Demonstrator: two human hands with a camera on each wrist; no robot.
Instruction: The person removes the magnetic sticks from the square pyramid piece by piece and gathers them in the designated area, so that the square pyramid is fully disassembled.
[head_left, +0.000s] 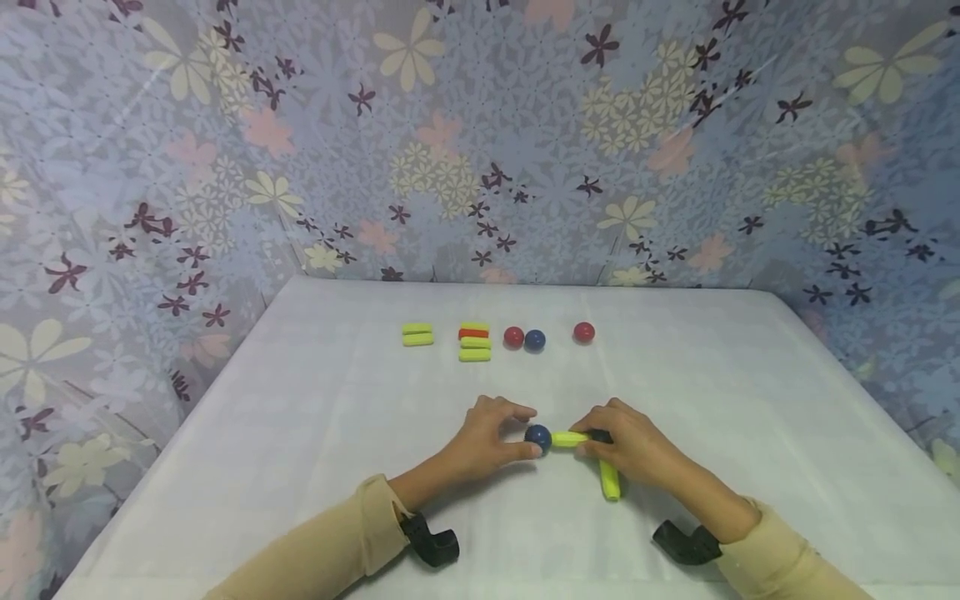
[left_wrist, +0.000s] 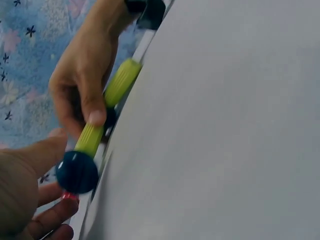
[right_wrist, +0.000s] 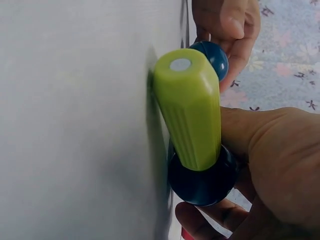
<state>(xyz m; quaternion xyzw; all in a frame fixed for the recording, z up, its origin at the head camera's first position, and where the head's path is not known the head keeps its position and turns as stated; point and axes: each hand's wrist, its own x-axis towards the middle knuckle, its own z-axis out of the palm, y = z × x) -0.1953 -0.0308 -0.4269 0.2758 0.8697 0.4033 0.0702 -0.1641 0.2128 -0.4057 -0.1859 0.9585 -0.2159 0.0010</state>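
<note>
A blue ball, a yellow magnetic stick, a second dark blue ball and another yellow stick form a bent chain. My left hand curves loosely around the first ball; in the left wrist view its thumb is apart from the ball. My right hand pinches the first stick near the second ball, thumb on the stick in the left wrist view. From that ball, which the right hand partly hides in the head view, the second stick points toward the table's front.
Farther back on the white table lie a yellow stick pair, a stack of yellow sticks with a red stick, a red ball beside a blue ball, and a separate red ball. A floral curtain hangs behind.
</note>
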